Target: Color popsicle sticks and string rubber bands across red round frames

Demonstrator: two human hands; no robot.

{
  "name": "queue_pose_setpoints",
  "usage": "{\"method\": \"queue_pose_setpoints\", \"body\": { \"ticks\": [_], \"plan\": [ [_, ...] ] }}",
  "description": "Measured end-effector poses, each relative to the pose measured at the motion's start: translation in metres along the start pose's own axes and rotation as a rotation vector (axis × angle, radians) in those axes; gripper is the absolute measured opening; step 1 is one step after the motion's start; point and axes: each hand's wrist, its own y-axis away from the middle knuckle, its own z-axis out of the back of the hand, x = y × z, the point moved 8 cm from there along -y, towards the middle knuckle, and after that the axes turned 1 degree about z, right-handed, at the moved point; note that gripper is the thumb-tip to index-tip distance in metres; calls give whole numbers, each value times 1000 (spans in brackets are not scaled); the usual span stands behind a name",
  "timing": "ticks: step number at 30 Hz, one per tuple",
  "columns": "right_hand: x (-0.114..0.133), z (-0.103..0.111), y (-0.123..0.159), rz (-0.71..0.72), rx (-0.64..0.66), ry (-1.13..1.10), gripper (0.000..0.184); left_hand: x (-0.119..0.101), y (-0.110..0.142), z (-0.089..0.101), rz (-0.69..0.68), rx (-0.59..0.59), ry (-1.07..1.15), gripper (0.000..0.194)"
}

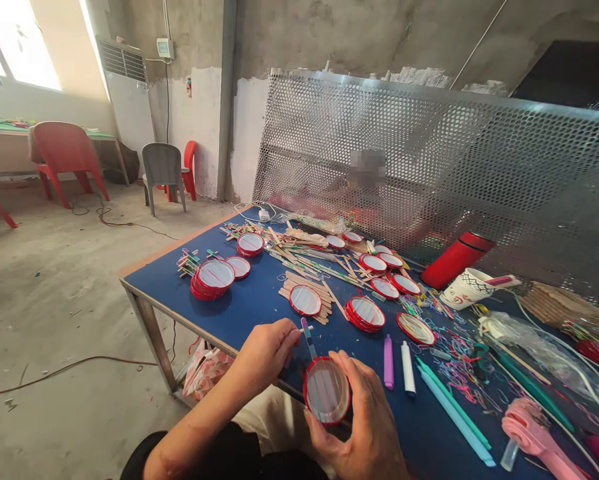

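Leftward: two red plastic chairs (66, 150) (189, 170) and a grey plastic chair (163, 167) stand on a bare concrete floor (54, 300), with a dark cable (69, 369) trailing across it.

Left hand (266, 353): narrow pinch, thumb and fingers closed on a thin purple-and-white stick (308, 337), whose lower end reaches the top of the drum's rim.

Drum: a small round drum (326, 390) with a red rim and a pale, translucent face sits between both hands, over the near edge of the table, tilted toward the camera.

Right hand (359, 427): wider grip, fingers and thumb curled around the drum's lower right side, holding it up off the tabletop.

Tabletop: a blue-topped table (264, 300) carries more red-rimmed drums (212, 279), some stacked, among loose wooden craft sticks (302, 283).

Nearby: a purple tube (388, 362), a white tube (408, 368) and teal tubes (454, 413) lie just right of the right hand, beside tangled coloured rubber bands (459, 373).

Far right: a red flask (456, 260) lies on its side by a white paper cup (464, 288), with a pink plastic tool (534, 433) at the near corner and a perforated metal sheet (479, 160) standing behind.
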Motion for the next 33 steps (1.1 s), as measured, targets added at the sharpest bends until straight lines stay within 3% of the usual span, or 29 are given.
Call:
{"method": "queue_pose_setpoints", "body": {
  "ticks": [23,33],
  "plan": [
    [0,1,1,-4,9,-39,82,-1,1,1,-2,-3,-16,31],
    [0,0,0,-5,4,-40,86,7,-2,-3,63,106,109,28]
  ]
}}
